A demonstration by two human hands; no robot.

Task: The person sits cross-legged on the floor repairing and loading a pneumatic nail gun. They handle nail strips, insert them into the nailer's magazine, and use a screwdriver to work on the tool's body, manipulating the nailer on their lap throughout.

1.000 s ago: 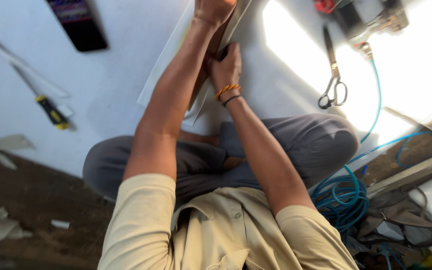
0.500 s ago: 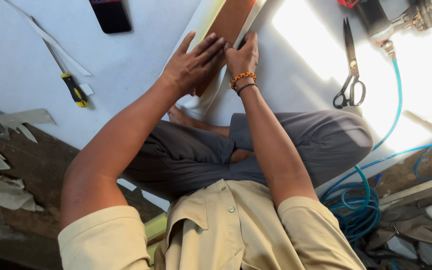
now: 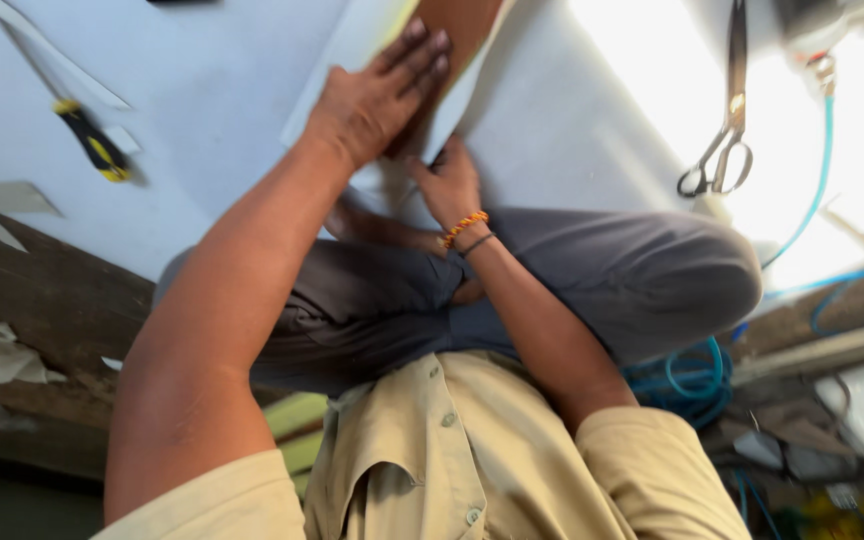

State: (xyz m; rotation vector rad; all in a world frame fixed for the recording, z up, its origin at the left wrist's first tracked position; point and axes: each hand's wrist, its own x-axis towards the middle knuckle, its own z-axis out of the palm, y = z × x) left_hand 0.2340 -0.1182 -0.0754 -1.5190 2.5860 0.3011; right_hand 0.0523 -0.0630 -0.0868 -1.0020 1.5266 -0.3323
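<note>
A long brown panel (image 3: 462, 25) lies on a white sheet (image 3: 352, 50) whose edges fold up around it. My left hand (image 3: 377, 95) lies flat on the panel's near end, palm down and fingers spread. My right hand (image 3: 447, 185), with an orange bead bracelet at the wrist, sits just below and to the right of the left hand. Its fingers curl onto the white sheet's edge at the panel's near end, and the fingertips are partly hidden. I sit cross-legged in grey trousers (image 3: 602, 280) right behind the panel.
Scissors (image 3: 720, 150) lie to the right on the white floor covering (image 3: 572, 130). A blue hose (image 3: 824, 170) runs past them to coils by my right knee. A yellow-and-black screwdriver (image 3: 92, 140) and white offcut strips (image 3: 37, 60) lie at the left, near bare wood (image 3: 32, 290).
My left hand has slid back along the panel toward my body, from its far end to its near end. My right hand stays at the near end. The view has moved closer.
</note>
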